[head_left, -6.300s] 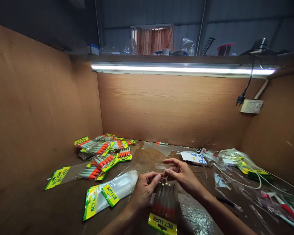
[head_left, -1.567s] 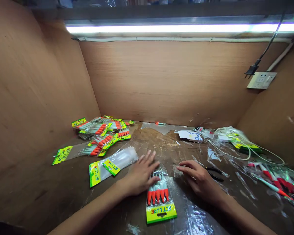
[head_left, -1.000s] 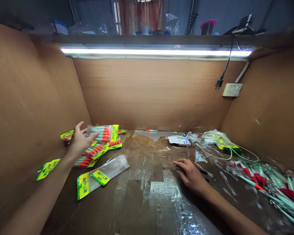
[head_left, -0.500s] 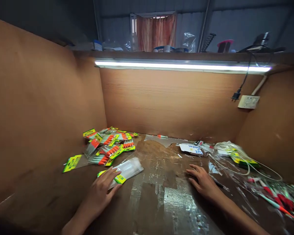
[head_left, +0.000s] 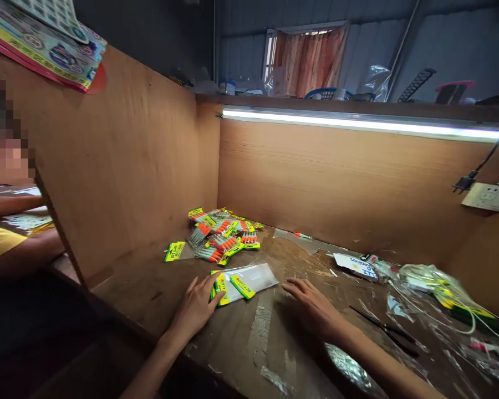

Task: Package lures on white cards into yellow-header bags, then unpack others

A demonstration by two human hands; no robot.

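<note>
My left hand (head_left: 197, 303) is at the left end of a flat stack of clear plastic bags (head_left: 261, 275) with yellow-green header cards. Its thumb and forefinger are closed about the card end. One header card (head_left: 242, 286) lies askew across the middle of the stack. My right hand (head_left: 314, 307) is open just beyond the right end of the bags, fingers stretched towards them and holding nothing. Behind the left hand lies a heap of filled packets (head_left: 222, 241), with orange-and-pale stick-like pieces inside. A flat bag with a yellow card (head_left: 174, 251) lies at its left.
Dark-handled pliers (head_left: 393, 332) lie right of my right forearm. Further right are a white box (head_left: 353, 265), a clear plastic bundle (head_left: 428, 277) and a white cord. Wooden panels (head_left: 149, 166) enclose the table. Past the left panel, a person's arm (head_left: 45, 246) shows.
The view has turned left, revealing the panel's edge and a person beyond. My right hand has come closer to the bags. One header card now sits apart from the others on the stack.
</note>
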